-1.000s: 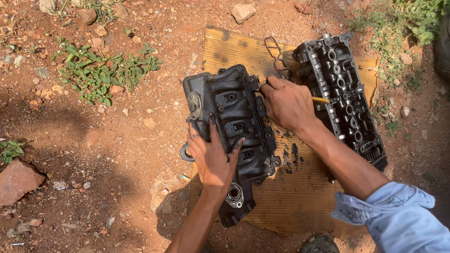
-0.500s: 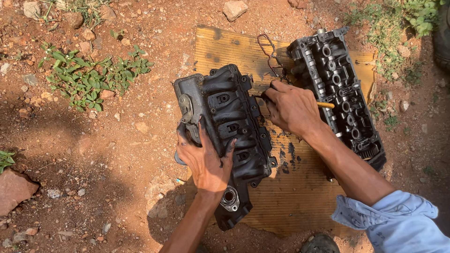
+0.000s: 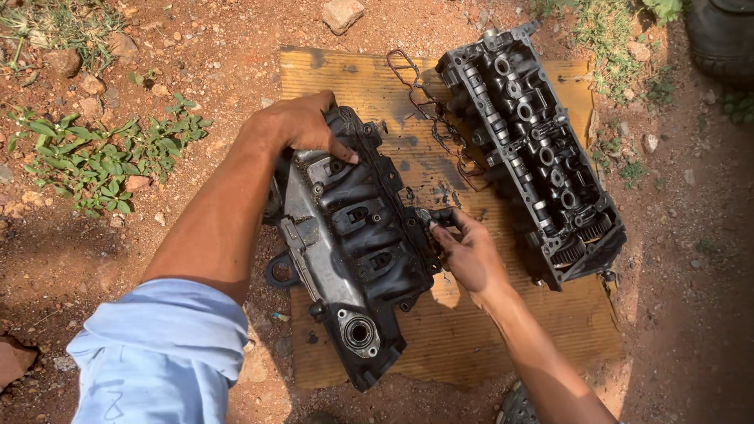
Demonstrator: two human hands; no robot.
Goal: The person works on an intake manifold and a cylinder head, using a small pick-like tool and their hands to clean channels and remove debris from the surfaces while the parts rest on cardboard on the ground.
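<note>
A black, oily engine cover (image 3: 345, 235) lies on a sheet of corrugated cardboard (image 3: 353, 78) on red dirt. My left hand (image 3: 302, 126) grips the cover's far end, fingers curled over its top edge. At the cover's right edge my right hand (image 3: 470, 253) pinches a small metal part (image 3: 429, 217) with its fingertips. To the right, a dark cylinder head (image 3: 542, 157) with round bores lies on the same cardboard. A thin bent gasket (image 3: 416, 94) rests between the two pieces at the back.
A stone (image 3: 343, 14) lies beyond the cardboard. Green weeds (image 3: 102, 157) grow to the left, and a reddish rock (image 3: 12, 361) sits at the lower left. A dark tyre (image 3: 722, 39) shows at the top right corner. Loose pebbles lie scattered around.
My left hand has gone from the cover's near end to its far end. My right hand has dropped from between the two pieces to the cover's right edge; the yellow-handled tool no longer shows.
</note>
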